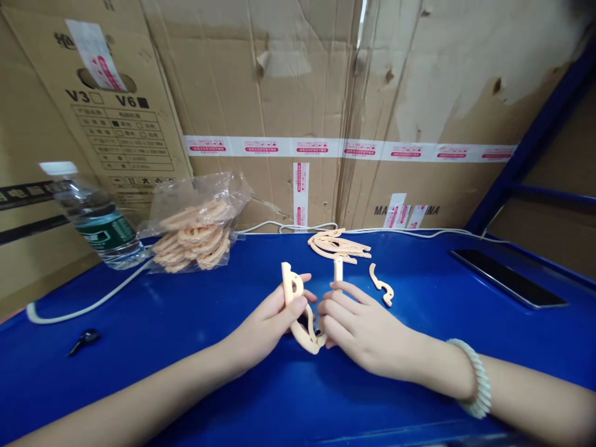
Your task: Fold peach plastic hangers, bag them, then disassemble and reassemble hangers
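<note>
A white bead bracelet (475,386) sits on the right wrist, closest to the lens, at four o'clock on the blue table (186,323). Both forearms come in from the lower edge and meet near the table's middle. The left hand (267,323) pinches a curved peach plastic piece (292,287) between thumb and fingers, holding it upright just above the table. The right hand (361,329) is closed around the other end, where a short stub rises above its fingers. The two ends join low between the hands. I cannot tell whether it is one piece or two fitted together.

At twelve o'clock from the hands lies a small pile of like pieces (338,245). At one o'clock a single hook-shaped piece (382,285) lies near the right hand's fingers. At ten o'clock a clear bag (198,230) holds more of them, with a water bottle (95,217) just beyond it. A white cable (88,305) runs along the back edge, and a small black thing (84,340) lies at nine o'clock. A dark phone (507,277) rests at two o'clock. Cardboard boxes (279,93) stand behind the table.
</note>
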Available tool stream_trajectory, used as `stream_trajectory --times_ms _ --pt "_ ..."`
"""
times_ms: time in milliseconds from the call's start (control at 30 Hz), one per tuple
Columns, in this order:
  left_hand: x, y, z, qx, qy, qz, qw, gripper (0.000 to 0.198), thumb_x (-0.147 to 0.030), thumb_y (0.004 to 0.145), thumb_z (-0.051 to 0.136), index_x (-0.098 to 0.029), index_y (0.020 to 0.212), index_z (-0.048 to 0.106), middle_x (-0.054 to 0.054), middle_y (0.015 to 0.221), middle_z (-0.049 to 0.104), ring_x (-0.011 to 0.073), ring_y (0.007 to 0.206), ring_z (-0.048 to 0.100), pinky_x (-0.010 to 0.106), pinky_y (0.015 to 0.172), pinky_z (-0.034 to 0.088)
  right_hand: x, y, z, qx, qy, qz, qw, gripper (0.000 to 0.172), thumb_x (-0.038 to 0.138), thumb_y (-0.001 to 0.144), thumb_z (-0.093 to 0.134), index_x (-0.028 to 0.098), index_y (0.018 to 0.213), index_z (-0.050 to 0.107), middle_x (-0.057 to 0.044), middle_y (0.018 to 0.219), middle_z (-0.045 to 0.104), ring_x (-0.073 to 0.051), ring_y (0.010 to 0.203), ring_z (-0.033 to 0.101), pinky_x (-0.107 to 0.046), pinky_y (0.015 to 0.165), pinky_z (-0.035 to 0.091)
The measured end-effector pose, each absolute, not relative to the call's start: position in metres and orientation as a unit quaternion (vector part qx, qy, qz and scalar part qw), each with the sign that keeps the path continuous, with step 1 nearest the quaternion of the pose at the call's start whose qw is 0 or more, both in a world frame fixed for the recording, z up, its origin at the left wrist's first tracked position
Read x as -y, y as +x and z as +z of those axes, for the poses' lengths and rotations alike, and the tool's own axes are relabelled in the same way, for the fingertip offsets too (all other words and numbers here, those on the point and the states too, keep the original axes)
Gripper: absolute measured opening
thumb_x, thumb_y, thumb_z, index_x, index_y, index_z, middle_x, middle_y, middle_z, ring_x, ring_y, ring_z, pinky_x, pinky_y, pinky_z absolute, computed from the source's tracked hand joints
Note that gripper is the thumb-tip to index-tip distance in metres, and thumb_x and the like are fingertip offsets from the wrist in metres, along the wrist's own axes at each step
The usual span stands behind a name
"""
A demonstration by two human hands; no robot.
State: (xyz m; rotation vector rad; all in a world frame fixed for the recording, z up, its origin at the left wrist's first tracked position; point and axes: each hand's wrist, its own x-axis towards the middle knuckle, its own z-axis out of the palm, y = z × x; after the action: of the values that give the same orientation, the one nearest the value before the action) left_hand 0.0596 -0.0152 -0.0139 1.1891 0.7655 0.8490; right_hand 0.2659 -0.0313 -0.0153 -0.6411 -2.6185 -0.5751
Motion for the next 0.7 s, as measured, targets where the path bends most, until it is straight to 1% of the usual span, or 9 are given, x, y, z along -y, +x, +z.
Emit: stream_trajectory --times_ms 67,133,200,300,400,500,533,600,700 --pt "0.016 0.059 -0.017 -0.356 0.545 0.381 0.657 0.053 -0.043 0.083 0.071 -0.017 0.126 0.052 0.002 0.088 0.063 0.0187 0.085 0.064 0.035 0.083 0.052 0.028 0.268 -0.018 0.925 -0.263 -0.21 0.175 0.029 0.018 0.101 0.034 0.018 0.079 0.054 -0.003 0.074 0.059 -0.018 0.073 0.05 -0.041 0.098 0.034" --pt "0.014 0.059 -0.017 -0.367 0.542 0.386 0.651 0.05 -0.046 0.08 0.074 -0.015 0.116 0.057 -0.001 0.079 0.061 0.0173 0.079 0.063 0.034 0.079 0.054 0.027 0.269 -0.019 0.922 -0.277 -0.218 0.161 0.028 0.018 0.1 0.036 0.018 0.078 0.053 -0.001 0.069 0.056 -0.018 0.068 0.047 -0.039 0.092 0.035" --pt "0.011 0.059 -0.017 -0.374 0.528 0.392 0.654 0.045 -0.046 0.078 0.075 -0.013 0.104 0.061 0.0 0.076 0.06 0.0161 0.073 0.061 0.033 0.074 0.055 0.029 0.269 -0.018 0.92 -0.264 -0.239 0.166 0.027 0.014 0.099 0.036 0.018 0.078 0.053 -0.001 0.069 0.055 -0.017 0.067 0.046 -0.037 0.086 0.034" --pt "0.005 0.056 -0.014 -0.386 0.478 0.409 0.675 0.033 -0.04 0.082 0.073 -0.011 0.095 0.064 -0.001 0.07 0.059 0.014 0.069 0.06 0.032 0.075 0.056 0.035 0.269 -0.01 0.914 -0.229 -0.269 0.198 0.031 0.009 0.099 0.032 0.017 0.079 0.055 -0.001 0.068 0.056 -0.017 0.065 0.044 -0.036 0.079 0.032" --pt "0.001 0.054 -0.011 -0.395 0.445 0.426 0.681 0.022 -0.032 0.087 0.069 -0.011 0.091 0.066 0.0 0.072 0.059 0.0124 0.068 0.059 0.029 0.075 0.056 0.037 0.276 0.002 0.928 -0.244 -0.171 0.226 0.026 0.017 0.102 0.034 0.016 0.088 0.055 -0.001 0.073 0.059 -0.016 0.065 0.045 -0.033 0.077 0.033" --pt "0.001 0.054 -0.01 -0.393 0.447 0.424 0.683 0.02 -0.028 0.092 0.063 -0.011 0.099 0.066 0.001 0.077 0.059 0.0122 0.068 0.057 0.029 0.072 0.056 0.031 0.292 0.016 0.934 -0.29 -0.015 0.208 0.014 0.023 0.101 0.043 0.015 0.107 0.053 -0.004 0.089 0.064 -0.016 0.076 0.051 -0.031 0.079 0.037" --pt "0.002 0.055 -0.009 -0.393 0.445 0.421 0.685 0.02 -0.027 0.092 0.061 -0.012 0.105 0.066 0.001 0.078 0.058 0.0123 0.068 0.057 0.031 0.073 0.056 0.027 0.298 0.02 0.935 -0.3 0.015 0.189 0.012 0.022 0.1 0.046 0.016 0.107 0.053 -0.005 0.092 0.065 -0.017 0.081 0.052 -0.031 0.081 0.038" --pt "0.002 0.055 -0.009 -0.393 0.438 0.416 0.693 0.024 -0.022 0.091 0.062 -0.013 0.113 0.064 0.001 0.079 0.058 0.0124 0.069 0.056 0.033 0.076 0.056 0.02 0.309 0.026 0.938 -0.31 0.05 0.147 0.009 0.016 0.097 0.048 0.017 0.097 0.057 -0.005 0.091 0.064 -0.017 0.086 0.053 -0.032 0.084 0.04" --pt "0.001 0.054 -0.008 -0.392 0.424 0.411 0.705 0.032 -0.015 0.086 0.066 -0.015 0.118 0.064 0.0 0.08 0.057 0.0125 0.071 0.056 0.032 0.078 0.054 0.013 0.32 0.028 0.936 -0.326 0.081 0.109 0.015 0.008 0.094 0.049 0.017 0.09 0.06 -0.005 0.092 0.061 -0.016 0.085 0.055 -0.03 0.08 0.044"
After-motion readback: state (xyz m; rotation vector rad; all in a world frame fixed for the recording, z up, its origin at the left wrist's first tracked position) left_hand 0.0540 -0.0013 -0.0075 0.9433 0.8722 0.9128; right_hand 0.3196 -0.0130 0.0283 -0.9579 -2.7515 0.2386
